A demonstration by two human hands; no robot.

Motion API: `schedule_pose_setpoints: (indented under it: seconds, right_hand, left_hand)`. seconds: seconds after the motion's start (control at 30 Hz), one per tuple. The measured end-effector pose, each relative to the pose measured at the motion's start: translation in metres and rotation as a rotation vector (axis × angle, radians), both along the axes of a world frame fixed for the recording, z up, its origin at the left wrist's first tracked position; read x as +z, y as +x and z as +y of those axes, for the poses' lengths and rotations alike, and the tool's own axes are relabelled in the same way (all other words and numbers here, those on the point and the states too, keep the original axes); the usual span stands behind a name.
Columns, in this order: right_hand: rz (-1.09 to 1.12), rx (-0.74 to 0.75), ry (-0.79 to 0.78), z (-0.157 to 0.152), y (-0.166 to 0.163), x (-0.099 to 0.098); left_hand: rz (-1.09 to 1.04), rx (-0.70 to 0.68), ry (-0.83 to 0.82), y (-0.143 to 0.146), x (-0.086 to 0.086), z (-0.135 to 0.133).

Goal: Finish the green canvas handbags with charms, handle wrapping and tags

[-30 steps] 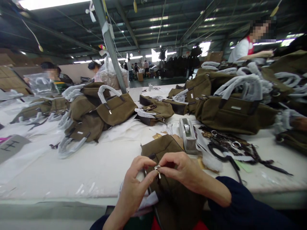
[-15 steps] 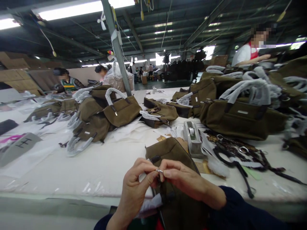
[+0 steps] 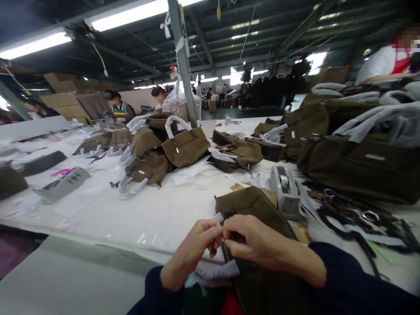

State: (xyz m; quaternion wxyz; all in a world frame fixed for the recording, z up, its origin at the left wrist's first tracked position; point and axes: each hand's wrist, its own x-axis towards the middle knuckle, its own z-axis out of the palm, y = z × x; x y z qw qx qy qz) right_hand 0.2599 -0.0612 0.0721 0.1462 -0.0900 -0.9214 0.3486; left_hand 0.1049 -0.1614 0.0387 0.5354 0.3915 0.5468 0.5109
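My left hand (image 3: 195,245) and my right hand (image 3: 260,240) meet over an olive-green handbag (image 3: 246,202), fingertips pinched together. Between them is a small silver metal fitting (image 3: 223,239); only a glint of it shows, the rest being covered by my fingers. The bag lies at the front edge of the table and reaches down towards my body. One of its handles (image 3: 215,272), wrapped in white tissue, passes just below my hands.
A grey tape dispenser (image 3: 285,192) stands beyond the bag. Dark straps and metal rings (image 3: 370,215) lie to the right. Piled olive bags (image 3: 364,168) fill the right side, with another group (image 3: 185,148) further left. A grey block with markings (image 3: 62,186) sits left. Co-workers are behind.
The view has turned left, so the scene shifts right. My fingers have closed in tighter around the metal fitting, which showed more clearly before. Both hands stay together over the bag.
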Motion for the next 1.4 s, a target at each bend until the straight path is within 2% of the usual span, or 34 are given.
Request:
schedule_pose_setpoints:
  seconds: [0.07, 0.13, 0.23, 0.3, 0.43, 0.53, 0.63, 0.77, 0.9, 1.1, 1.4]
  right_hand:
    - [0.051, -0.038, 0.245, 0.002, -0.009, -0.007]
    - [0.078, -0.082, 0.355, 0.009, -0.017, -0.011]
    - [0.014, -0.181, 0.267, 0.028, -0.028, -0.015]
    - [-0.055, -0.249, 0.203, 0.041, -0.035, -0.021]
    - [-0.131, -0.297, 0.217, 0.055, -0.043, -0.05]
    - [-0.159, -0.307, 0.24, 0.059, -0.044, -0.07]
    - [-0.17, -0.311, 0.255, 0.063, -0.041, -0.08]
    - [-0.156, -0.296, 0.277, 0.063, -0.042, -0.085]
    - [-0.107, -0.238, 0.317, 0.053, -0.048, -0.091]
    - [-0.034, -0.178, 0.361, 0.042, -0.051, -0.099]
    - [0.024, -0.263, 0.264, 0.043, -0.052, -0.108]
  left_hand:
    - [0.03, 0.033, 0.016, -0.004, 0.001, 0.004]
    - [0.07, 0.05, 0.036, -0.01, 0.0, 0.01]
    - [0.19, 0.084, 0.07, -0.023, -0.008, 0.023]
    - [0.321, 0.14, 0.096, -0.032, -0.022, 0.034]
    - [0.577, 0.17, 0.088, -0.043, -0.058, 0.046]
    - [0.685, 0.132, 0.062, -0.046, -0.073, 0.043]
    - [0.75, 0.102, 0.064, -0.05, -0.072, 0.032]
    - [0.779, 0.08, 0.063, -0.053, -0.059, 0.018]
    - [0.721, 0.103, 0.079, -0.05, -0.052, 0.025]
    - [0.545, 0.086, 0.074, -0.046, -0.057, 0.048]
    - [0.423, 0.139, 0.037, -0.047, -0.063, 0.046]
